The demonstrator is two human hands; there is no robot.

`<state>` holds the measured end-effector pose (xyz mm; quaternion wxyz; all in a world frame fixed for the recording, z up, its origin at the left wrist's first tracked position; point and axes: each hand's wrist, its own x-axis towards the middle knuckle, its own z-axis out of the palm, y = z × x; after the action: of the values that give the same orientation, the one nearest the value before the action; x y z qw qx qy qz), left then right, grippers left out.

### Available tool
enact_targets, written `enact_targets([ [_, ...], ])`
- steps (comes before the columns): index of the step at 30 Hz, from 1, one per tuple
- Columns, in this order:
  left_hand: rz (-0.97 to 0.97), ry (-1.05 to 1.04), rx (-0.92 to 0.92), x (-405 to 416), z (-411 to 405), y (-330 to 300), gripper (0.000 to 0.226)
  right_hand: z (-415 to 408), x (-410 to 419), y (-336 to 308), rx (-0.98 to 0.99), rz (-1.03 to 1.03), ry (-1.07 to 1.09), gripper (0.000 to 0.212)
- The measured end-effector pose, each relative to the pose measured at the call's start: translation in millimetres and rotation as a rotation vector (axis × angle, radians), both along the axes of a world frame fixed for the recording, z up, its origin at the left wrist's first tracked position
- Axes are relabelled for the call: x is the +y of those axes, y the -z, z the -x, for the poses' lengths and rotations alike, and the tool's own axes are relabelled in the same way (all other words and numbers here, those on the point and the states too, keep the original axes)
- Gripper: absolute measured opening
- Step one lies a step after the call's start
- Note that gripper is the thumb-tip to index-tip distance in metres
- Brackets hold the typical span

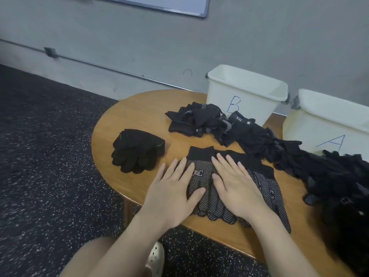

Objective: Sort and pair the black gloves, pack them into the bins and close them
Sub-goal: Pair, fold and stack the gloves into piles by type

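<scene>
Dotted gloves (223, 194), nearside of bin B (245, 96): left hand (171, 196) and right hand (239, 188) pressing flat, fingers spread. Cuffs need aligning squarely before pairing.

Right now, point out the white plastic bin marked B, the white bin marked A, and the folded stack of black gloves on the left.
White plastic bin marked B (223, 96), head view, front wall.
White bin marked A (299, 126), head view, front wall.
Folded stack of black gloves (137, 149), head view, top glove.

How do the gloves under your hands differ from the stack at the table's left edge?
The dotted gloves lie spread flat, white grip dots up, pressed by the left hand and right hand. The stacked gloves sit piled, untouched, mostly plain side up. Both are black.
</scene>
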<state>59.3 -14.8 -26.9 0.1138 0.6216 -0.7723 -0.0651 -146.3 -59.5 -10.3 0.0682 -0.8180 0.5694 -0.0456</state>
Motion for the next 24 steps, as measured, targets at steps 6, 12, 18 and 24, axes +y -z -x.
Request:
enact_targets([
  [6, 0.014, -0.041, -0.001, 13.5, -3.7, 0.2, 0.087, -0.3, -2.6, -0.6, -0.001, -0.012, 0.007, 0.060],
  [12, 0.015, -0.096, 0.061, 14.7, -8.0, -7.8, 0.084, -2.5, -1.8, -4.9, -0.047, 0.003, 0.030, 0.058],
  [18, -0.024, -0.081, 0.119, 10.9, -18.7, -9.0, 0.084, 7.1, -19.3, -28.7, -0.294, 0.248, 0.217, 0.049],
  [24, -0.021, -0.039, 0.157, 4.8, -17.8, -2.4, 0.078, 3.3, -76.7, -51.3, -0.319, 0.270, 0.382, 0.046],
])
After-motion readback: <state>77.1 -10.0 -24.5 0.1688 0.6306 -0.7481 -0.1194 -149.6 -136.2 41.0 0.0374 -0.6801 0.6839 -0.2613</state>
